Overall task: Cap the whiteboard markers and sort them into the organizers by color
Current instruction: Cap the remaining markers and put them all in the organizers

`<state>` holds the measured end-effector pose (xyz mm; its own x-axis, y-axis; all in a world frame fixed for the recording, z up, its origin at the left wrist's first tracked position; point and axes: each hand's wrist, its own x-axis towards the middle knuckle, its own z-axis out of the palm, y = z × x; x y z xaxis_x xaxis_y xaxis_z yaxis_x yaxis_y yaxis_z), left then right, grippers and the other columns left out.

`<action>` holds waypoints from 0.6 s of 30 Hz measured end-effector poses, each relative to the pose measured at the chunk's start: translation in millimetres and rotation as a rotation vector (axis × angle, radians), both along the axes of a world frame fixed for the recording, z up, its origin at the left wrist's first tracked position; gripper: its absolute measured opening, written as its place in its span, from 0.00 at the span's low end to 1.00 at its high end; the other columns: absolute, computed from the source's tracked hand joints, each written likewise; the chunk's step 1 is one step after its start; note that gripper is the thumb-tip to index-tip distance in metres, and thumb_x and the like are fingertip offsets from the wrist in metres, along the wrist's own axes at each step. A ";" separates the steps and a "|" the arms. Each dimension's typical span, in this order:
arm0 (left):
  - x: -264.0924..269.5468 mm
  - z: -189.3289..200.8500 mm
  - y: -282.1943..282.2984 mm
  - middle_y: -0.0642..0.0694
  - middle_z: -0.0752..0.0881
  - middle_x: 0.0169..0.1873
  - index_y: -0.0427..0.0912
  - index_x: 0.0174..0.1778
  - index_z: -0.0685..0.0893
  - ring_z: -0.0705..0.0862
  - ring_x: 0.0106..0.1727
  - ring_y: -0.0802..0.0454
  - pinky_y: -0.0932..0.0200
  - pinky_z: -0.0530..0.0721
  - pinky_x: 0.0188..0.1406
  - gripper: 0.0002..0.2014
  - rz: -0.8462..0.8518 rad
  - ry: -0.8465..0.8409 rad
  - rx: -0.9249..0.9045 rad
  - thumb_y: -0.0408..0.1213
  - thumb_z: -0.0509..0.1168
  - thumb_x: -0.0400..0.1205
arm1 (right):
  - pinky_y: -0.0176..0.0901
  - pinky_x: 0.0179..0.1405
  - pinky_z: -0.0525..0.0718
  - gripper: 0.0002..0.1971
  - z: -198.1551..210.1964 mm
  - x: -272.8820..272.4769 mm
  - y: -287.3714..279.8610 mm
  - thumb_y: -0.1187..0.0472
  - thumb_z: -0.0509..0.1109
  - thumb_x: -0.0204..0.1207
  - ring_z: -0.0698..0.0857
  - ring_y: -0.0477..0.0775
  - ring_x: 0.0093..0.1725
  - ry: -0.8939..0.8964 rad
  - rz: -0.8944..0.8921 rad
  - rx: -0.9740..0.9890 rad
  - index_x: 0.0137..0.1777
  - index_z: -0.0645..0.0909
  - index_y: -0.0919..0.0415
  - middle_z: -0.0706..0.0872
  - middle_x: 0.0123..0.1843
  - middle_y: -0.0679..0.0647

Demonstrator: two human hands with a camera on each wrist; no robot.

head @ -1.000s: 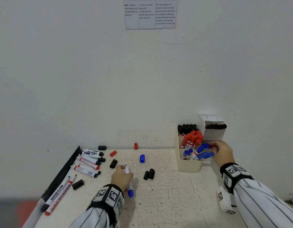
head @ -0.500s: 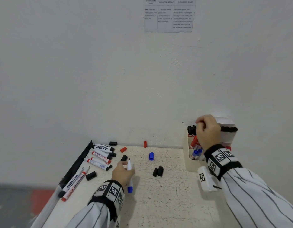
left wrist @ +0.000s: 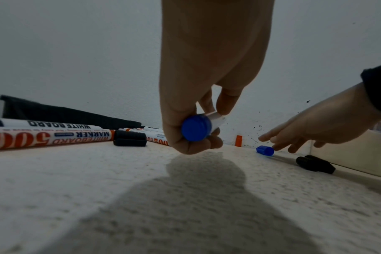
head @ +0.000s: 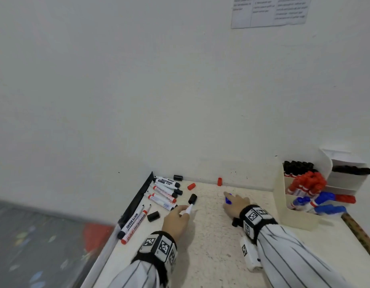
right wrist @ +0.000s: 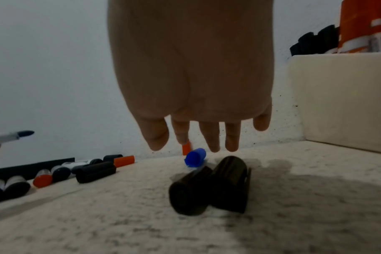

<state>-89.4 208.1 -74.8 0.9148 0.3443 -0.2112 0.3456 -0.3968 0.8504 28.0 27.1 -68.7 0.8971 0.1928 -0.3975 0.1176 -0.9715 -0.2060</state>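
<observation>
**Blue cap within reach**

The left hand (left wrist: pixel 198 106) grips an uncapped blue marker (left wrist: pixel 199 126); the right hand (right wrist: pixel 191 82), fingers extended, hovers just above the small blue cap (right wrist: pixel 195 157) lying beside two black caps (right wrist: pixel 209 185), left of the organizer (head: pixel 283 204).

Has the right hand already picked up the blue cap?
No. The blue cap lies on the table, with the right hand open above it.
</observation>
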 end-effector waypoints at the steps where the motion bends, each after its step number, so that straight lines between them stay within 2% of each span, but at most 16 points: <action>1: -0.4 -0.9 1.0 0.43 0.83 0.59 0.48 0.67 0.77 0.83 0.57 0.43 0.52 0.80 0.59 0.16 -0.001 0.003 0.003 0.35 0.56 0.84 | 0.55 0.75 0.62 0.26 -1.3 0.2 2.0 0.46 0.50 0.81 0.63 0.62 0.76 -0.014 -0.007 -0.033 0.79 0.55 0.45 0.65 0.79 0.55; 2: -0.5 -1.7 1.9 0.43 0.82 0.59 0.48 0.67 0.77 0.83 0.59 0.42 0.52 0.81 0.59 0.16 -0.001 0.008 0.007 0.35 0.56 0.84 | 0.53 0.73 0.64 0.23 0.0 -0.7 4.7 0.47 0.50 0.81 0.66 0.60 0.74 -0.044 -0.009 -0.053 0.76 0.63 0.47 0.70 0.75 0.55; 4: 0.1 -3.1 3.2 0.43 0.82 0.61 0.48 0.68 0.77 0.82 0.59 0.43 0.51 0.81 0.60 0.17 0.003 0.011 -0.004 0.36 0.56 0.83 | 0.52 0.66 0.66 0.15 -1.0 -1.0 11.9 0.48 0.54 0.80 0.71 0.58 0.69 -0.127 -0.009 -0.043 0.62 0.75 0.48 0.78 0.66 0.51; 5: 0.4 -3.7 3.0 0.43 0.82 0.61 0.47 0.68 0.77 0.82 0.58 0.44 0.52 0.81 0.59 0.17 0.001 0.009 -0.015 0.37 0.57 0.83 | 0.51 0.63 0.66 0.11 -1.6 -2.1 15.3 0.49 0.56 0.79 0.72 0.58 0.66 -0.160 -0.015 -0.025 0.52 0.78 0.48 0.80 0.62 0.50; 7: 1.1 -5.7 2.2 0.43 0.82 0.60 0.47 0.67 0.78 0.82 0.53 0.47 0.54 0.81 0.56 0.17 -0.010 0.002 -0.017 0.38 0.59 0.82 | 0.50 0.56 0.67 0.06 -2.9 -4.5 20.1 0.52 0.63 0.75 0.76 0.56 0.61 -0.164 0.000 0.023 0.37 0.74 0.49 0.81 0.55 0.50; 8: 1.5 -6.9 1.6 0.43 0.82 0.59 0.47 0.67 0.78 0.82 0.51 0.49 0.56 0.82 0.54 0.17 -0.014 -0.002 -0.014 0.38 0.61 0.82 | 0.48 0.54 0.69 0.07 -3.1 -6.5 21.4 0.55 0.66 0.73 0.77 0.55 0.59 -0.130 0.033 0.054 0.36 0.71 0.49 0.81 0.53 0.50; 9: 1.6 -7.7 0.8 0.43 0.83 0.59 0.46 0.67 0.78 0.82 0.50 0.50 0.56 0.82 0.53 0.17 -0.014 -0.005 -0.015 0.37 0.63 0.81 | 0.45 0.53 0.73 0.07 -4.1 -8.1 22.3 0.59 0.68 0.72 0.79 0.54 0.57 -0.089 0.068 0.100 0.39 0.73 0.48 0.80 0.53 0.51; 10: 1.9 -8.4 0.1 0.43 0.83 0.58 0.45 0.66 0.79 0.82 0.50 0.50 0.56 0.83 0.53 0.17 -0.010 -0.006 -0.014 0.37 0.64 0.80 | 0.45 0.54 0.77 0.07 -4.3 -10.8 23.0 0.62 0.68 0.72 0.79 0.54 0.56 -0.063 0.104 0.156 0.47 0.76 0.50 0.80 0.56 0.53; 12: 2.2 -8.3 -1.5 0.44 0.84 0.57 0.42 0.65 0.80 0.85 0.52 0.47 0.54 0.85 0.56 0.17 0.002 0.001 -0.009 0.37 0.66 0.80 | 0.42 0.54 0.77 0.17 -2.1 -16.0 23.6 0.64 0.65 0.75 0.79 0.55 0.57 -0.085 0.123 0.271 0.64 0.75 0.53 0.78 0.61 0.57; 13: 1.7 -7.4 -2.5 0.44 0.85 0.57 0.42 0.64 0.81 0.85 0.54 0.46 0.53 0.84 0.58 0.17 0.005 0.007 -0.011 0.38 0.67 0.79 | 0.39 0.52 0.76 0.17 0.0 -18.5 24.0 0.64 0.64 0.77 0.78 0.55 0.55 -0.136 0.108 0.348 0.65 0.75 0.53 0.77 0.60 0.58; 16: 0.3 -6.6 -5.5 0.45 0.85 0.55 0.43 0.61 0.81 0.85 0.54 0.46 0.53 0.84 0.58 0.17 -0.004 -0.002 -0.023 0.38 0.70 0.77 | 0.36 0.41 0.73 0.08 11.3 -24.2 24.0 0.64 0.66 0.75 0.76 0.49 0.44 -0.257 0.048 0.593 0.53 0.77 0.53 0.79 0.50 0.55; 18: -1.2 -6.6 -7.7 0.46 0.85 0.54 0.44 0.59 0.82 0.84 0.51 0.51 0.57 0.84 0.55 0.16 -0.013 -0.031 -0.015 0.35 0.72 0.76 | 0.31 0.36 0.71 0.06 18.5 -28.3 21.9 0.63 0.67 0.75 0.77 0.47 0.42 -0.242 0.036 0.681 0.49 0.76 0.53 0.80 0.45 0.51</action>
